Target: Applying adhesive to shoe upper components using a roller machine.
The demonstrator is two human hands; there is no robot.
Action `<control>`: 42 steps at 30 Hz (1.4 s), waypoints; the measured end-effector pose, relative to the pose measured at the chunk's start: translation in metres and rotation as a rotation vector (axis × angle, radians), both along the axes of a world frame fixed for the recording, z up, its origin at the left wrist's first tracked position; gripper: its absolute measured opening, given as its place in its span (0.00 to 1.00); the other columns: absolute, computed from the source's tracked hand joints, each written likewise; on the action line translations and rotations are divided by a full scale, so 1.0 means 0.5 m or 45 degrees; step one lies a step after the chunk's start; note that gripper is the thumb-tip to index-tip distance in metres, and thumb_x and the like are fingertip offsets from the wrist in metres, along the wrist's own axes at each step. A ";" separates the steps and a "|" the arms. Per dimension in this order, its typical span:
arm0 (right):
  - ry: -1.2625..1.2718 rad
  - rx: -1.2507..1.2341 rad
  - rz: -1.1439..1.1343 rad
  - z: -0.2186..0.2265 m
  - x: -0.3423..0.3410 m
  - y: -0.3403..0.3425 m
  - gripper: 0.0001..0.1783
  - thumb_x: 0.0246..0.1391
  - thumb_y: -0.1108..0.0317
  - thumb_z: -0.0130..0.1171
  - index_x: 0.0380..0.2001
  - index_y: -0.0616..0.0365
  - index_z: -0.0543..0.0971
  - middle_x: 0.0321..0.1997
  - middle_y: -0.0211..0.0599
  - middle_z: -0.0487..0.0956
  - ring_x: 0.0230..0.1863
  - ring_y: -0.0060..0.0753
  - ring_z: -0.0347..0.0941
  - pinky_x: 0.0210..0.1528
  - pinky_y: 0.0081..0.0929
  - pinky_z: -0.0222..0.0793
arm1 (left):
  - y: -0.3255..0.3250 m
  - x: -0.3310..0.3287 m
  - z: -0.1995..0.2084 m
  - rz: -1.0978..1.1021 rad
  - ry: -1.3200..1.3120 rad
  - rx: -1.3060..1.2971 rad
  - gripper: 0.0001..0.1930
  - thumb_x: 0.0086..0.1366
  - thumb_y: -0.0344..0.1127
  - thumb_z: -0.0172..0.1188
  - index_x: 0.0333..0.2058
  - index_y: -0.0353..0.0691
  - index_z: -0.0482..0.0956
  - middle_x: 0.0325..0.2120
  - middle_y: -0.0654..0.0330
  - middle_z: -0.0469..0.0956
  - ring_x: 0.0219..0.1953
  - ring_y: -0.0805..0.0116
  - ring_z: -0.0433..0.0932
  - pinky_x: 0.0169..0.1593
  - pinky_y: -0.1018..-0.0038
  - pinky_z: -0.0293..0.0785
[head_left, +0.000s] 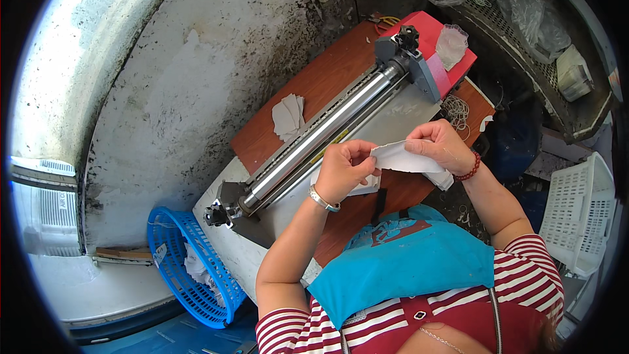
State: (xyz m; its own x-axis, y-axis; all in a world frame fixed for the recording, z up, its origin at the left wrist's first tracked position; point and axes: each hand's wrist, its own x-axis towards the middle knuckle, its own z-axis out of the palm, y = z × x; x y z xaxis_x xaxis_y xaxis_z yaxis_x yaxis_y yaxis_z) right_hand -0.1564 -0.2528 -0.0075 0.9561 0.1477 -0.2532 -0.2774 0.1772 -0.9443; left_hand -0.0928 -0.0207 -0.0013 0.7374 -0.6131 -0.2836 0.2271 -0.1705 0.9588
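Observation:
A thin white sheet piece (396, 159) with a rough upper edge is stretched between my hands above the near side of the roller machine. My left hand (342, 172) pinches its left end between thumb and fingers. At its other end my right hand (440, 149) grips the upper edge, thumb in front. Whether the piece is paper, leather or cloth I cannot tell. Below it, partly hidden by my hands, lie more white pieces (438, 179) on the brown board. The machine's long metal roller (321, 132) runs diagonally just beyond my left hand.
Several white pieces (287, 117) lie behind the roller. A red machine housing (426, 29) carries a clear plastic item. A blue basket (190, 269) with white scraps stands at lower left, a white crate (576, 213) at right. Tangled string (457, 113) lies beyond my right hand.

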 end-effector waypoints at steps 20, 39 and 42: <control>-0.275 -0.355 0.219 -0.003 0.032 -0.005 0.10 0.50 0.68 0.67 0.34 0.63 0.82 0.26 0.25 0.79 0.27 0.10 0.69 0.28 0.12 0.66 | 0.024 0.022 0.001 0.046 0.198 -0.295 0.04 0.59 0.26 0.59 0.34 0.35 0.76 0.26 0.61 0.77 0.27 0.75 0.78 0.25 0.82 0.74; -0.311 -0.397 0.205 -0.008 0.035 -0.004 0.09 0.51 0.69 0.65 0.33 0.64 0.82 0.25 0.23 0.78 0.25 0.09 0.67 0.25 0.12 0.62 | 0.024 0.019 -0.006 0.128 -0.015 -0.146 0.07 0.59 0.27 0.62 0.33 0.37 0.72 0.26 0.64 0.75 0.27 0.78 0.77 0.20 0.86 0.70; -0.368 -0.481 0.226 -0.003 0.041 -0.002 0.08 0.51 0.70 0.65 0.34 0.61 0.82 0.25 0.23 0.78 0.25 0.10 0.67 0.25 0.13 0.62 | 0.024 0.021 -0.007 0.088 -0.239 -0.019 0.06 0.59 0.28 0.62 0.34 0.36 0.75 0.26 0.65 0.76 0.26 0.80 0.75 0.21 0.86 0.68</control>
State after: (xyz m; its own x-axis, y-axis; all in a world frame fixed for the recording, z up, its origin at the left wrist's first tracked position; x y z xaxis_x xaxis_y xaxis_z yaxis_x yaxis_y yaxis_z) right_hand -0.1359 -0.2537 -0.0092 0.9634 0.2637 -0.0488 0.0101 -0.2177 -0.9760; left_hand -0.0824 -0.0088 -0.0050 0.8170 -0.5622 -0.1284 0.0546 -0.1462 0.9877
